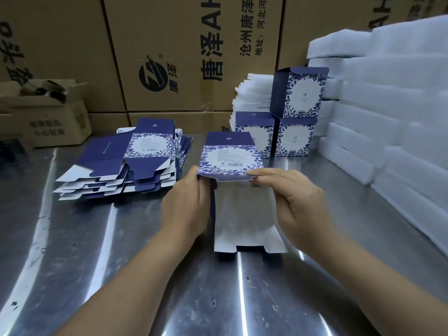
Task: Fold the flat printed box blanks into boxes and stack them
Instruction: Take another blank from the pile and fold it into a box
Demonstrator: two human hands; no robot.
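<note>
Cartons [184, 32] marked 唐泽, left hand [185, 204], right hand [299, 202] pinching barcoded blank [230, 155]

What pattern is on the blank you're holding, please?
Blank: blue-and-white leaves, navy top; head view.

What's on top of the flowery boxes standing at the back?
One more folded box stands on the right-hand lower box. Its walls hide its inside, and it covers the lower box's top.

You work under even, cool overhead light; bright streaks glare off your steel table [72, 238], the foam [400, 117] nearly blows out, and edges bow and soften.
</note>
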